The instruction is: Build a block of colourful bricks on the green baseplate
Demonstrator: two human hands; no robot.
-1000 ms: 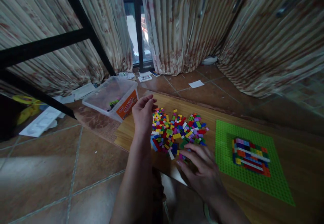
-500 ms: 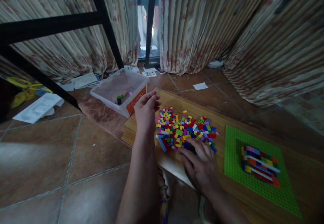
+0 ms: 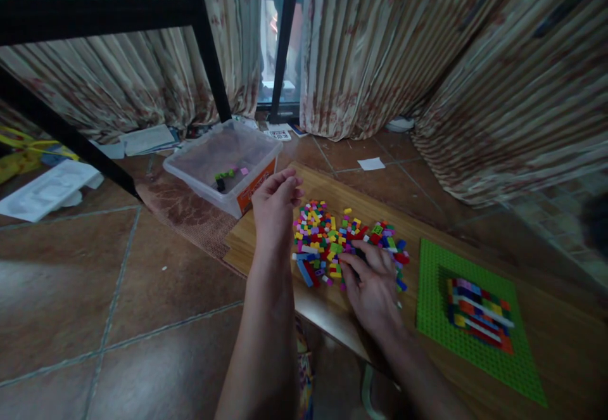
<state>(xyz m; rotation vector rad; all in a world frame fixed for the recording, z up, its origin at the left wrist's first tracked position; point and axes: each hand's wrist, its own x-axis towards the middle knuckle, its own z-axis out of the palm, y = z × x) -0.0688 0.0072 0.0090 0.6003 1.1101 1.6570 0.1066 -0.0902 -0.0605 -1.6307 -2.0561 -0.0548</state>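
Loose toy bricks (image 3: 327, 233) in many colours lie in a heap on the wooden table. Over the heap's near right side is my right hand (image 3: 373, 284), its fingers bent and apart, fingertips down among the bricks. My left hand (image 3: 277, 197) hovers beside the heap's left edge with its fingers curled together; whatever they hold, if anything, is hidden. A green baseplate (image 3: 430, 280) lies to the right, and on it sits a multicoloured block of bricks (image 3: 482, 312) with long white pieces across its top.
The wooden tabletop (image 3: 311, 182) runs from centre to lower right. Behind its left end stands a clear plastic box (image 3: 204, 176) with a few bricks inside. A black metal frame (image 3: 209, 65) rises at left. White paper (image 3: 371, 164) lies on the tiled floor.
My right hand has moved slightly forward, deeper over the brick heap. My left hand keeps its curled pose beside the heap. The camera view has shifted a little.
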